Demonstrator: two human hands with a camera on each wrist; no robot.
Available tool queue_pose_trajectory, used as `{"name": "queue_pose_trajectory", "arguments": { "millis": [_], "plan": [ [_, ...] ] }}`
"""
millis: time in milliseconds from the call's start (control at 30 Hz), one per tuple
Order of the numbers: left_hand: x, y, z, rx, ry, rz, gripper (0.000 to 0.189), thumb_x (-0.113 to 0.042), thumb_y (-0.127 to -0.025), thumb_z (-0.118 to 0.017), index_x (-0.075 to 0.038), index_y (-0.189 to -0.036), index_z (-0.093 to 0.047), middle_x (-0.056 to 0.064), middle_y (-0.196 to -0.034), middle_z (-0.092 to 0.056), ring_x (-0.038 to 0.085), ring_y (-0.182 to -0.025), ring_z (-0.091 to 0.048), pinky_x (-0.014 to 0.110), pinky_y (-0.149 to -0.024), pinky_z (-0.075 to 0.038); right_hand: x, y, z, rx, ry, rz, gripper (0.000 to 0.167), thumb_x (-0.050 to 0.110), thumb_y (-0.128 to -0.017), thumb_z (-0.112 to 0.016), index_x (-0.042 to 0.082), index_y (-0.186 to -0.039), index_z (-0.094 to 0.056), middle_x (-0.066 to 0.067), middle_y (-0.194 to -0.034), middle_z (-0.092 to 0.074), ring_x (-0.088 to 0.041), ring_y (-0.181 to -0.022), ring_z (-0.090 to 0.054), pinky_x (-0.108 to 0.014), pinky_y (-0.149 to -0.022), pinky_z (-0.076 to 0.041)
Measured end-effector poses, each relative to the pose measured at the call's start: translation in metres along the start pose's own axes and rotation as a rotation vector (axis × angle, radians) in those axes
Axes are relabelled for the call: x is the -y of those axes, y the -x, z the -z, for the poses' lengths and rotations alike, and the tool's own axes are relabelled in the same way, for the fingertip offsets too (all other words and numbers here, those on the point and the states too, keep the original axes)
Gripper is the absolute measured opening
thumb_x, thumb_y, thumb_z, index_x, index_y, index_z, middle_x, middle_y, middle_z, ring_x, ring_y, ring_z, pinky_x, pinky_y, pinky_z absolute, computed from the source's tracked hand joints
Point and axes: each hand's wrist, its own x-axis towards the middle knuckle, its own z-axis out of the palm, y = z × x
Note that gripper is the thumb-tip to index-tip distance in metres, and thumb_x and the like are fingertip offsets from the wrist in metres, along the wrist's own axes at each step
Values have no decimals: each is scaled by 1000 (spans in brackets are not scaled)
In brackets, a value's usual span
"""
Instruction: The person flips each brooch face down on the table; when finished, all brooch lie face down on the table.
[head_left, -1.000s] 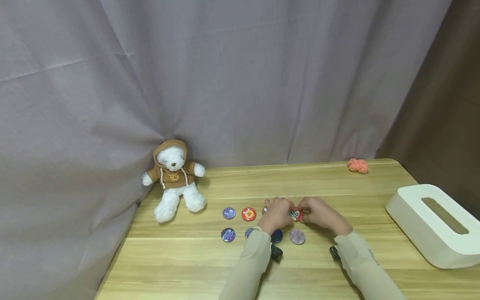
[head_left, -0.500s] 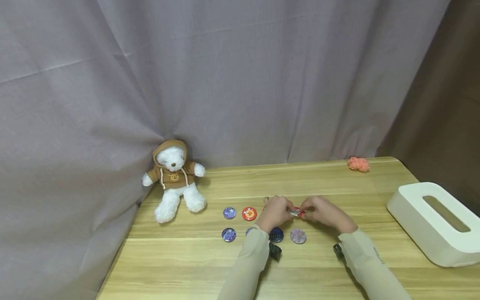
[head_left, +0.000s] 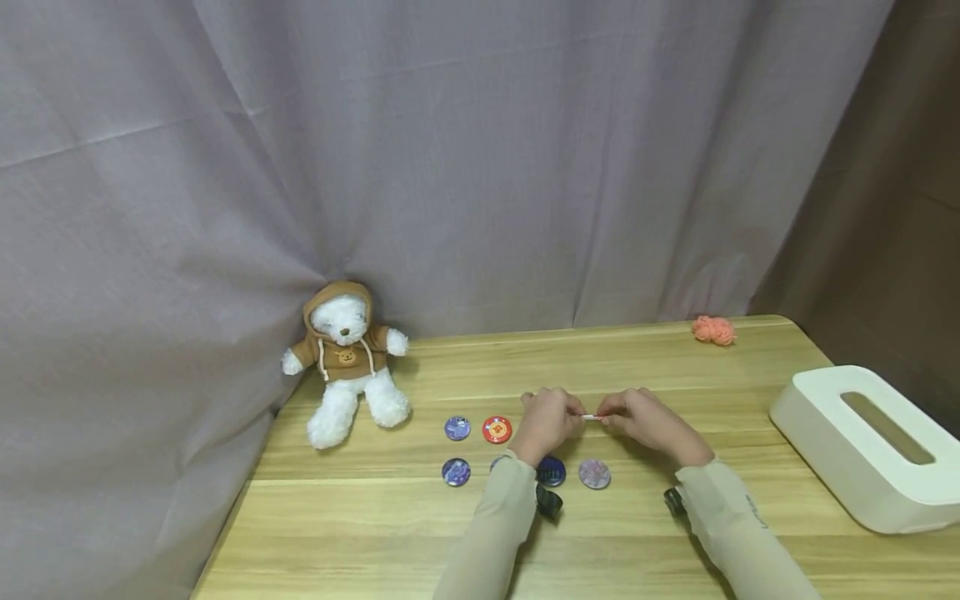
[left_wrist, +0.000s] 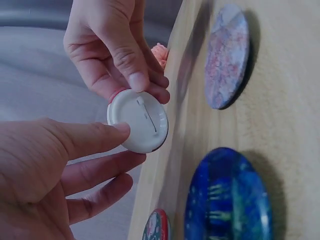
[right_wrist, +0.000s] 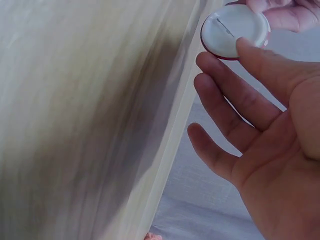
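Observation:
Both hands hold one round pin badge (head_left: 591,417) just over the table. In the head view it is edge-on, and its white back with a metal pin shows in both wrist views. My left hand (head_left: 551,423) pinches one side, its thumb on the white back. From the other side my right hand (head_left: 651,425) pinches the rim between thumb and fingers. A dark blue badge (left_wrist: 227,200) and a pale pink badge (left_wrist: 227,57) lie nearest to the hands. Beside the dark blue one, a green and red badge (left_wrist: 156,227) shows partly; my left hand hides it in the head view.
More badges lie in two rows, among them a red badge (head_left: 497,430) and purple badges (head_left: 456,472). A white bear in a brown hoodie (head_left: 345,358) sits at the left. A white tissue box (head_left: 862,450) stands right, with pink yarn (head_left: 714,330) behind.
The held badge has tilted from showing its red and green face to edge-on in the head view. Both hands stay in nearly the same place.

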Motion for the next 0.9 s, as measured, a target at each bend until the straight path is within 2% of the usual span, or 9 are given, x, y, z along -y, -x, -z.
{"name": "queue_pose_trajectory", "arguments": {
  "millis": [200, 367, 500, 700, 900],
  "plan": [
    [1, -1, 0, -50, 47, 8, 7, -17, -84, -81, -22, -79, -81, -13, -79, -74, 7, -74, -58, 33, -74, -30, 3, -3, -3, -47, 0, -47, 9, -1, -89, -70, 7, -92, -74, 1, -81, -71, -10, -70, -56, -33, -68, -48],
    [2, -2, 0, -57, 66, 16, 4, -18, -83, -82, -21, -82, -81, -10, -79, -74, 7, -74, -60, 31, -72, -31, 4, -5, -6, -73, 6, -58, 12, -5, -86, -70, 7, -90, -72, 1, -77, -69, -11, -70, -56, -34, -68, -47],
    [3, -2, -1, -48, 79, 30, 4, -17, -83, -82, -21, -82, -80, -10, -77, -73, 7, -74, -58, 31, -73, -31, 5, -5, -6, -78, 5, -59, 13, -6, -83, -70, 6, -89, -69, 1, -75, -67, -11, -67, -55, -32, -65, -46],
    [0, -2, -3, -18, 82, 86, 9, -13, -79, -84, -19, -80, -78, -13, -71, -69, 6, -72, -57, 32, -73, -30, 5, -4, -7, -73, -31, -78, 16, -6, -82, -73, 5, -89, -63, 3, -69, -61, -10, -61, -50, -27, -56, -42],
    [-3, -3, -6, 18, 76, 134, 18, -11, -76, -86, -18, -85, -73, -13, -71, -66, 7, -75, -57, 35, -77, -31, 2, -4, -10, -63, -45, -63, 22, -5, -78, -76, 6, -88, -60, 5, -66, -56, -8, -58, -48, -25, -54, -40]
  ]
}}
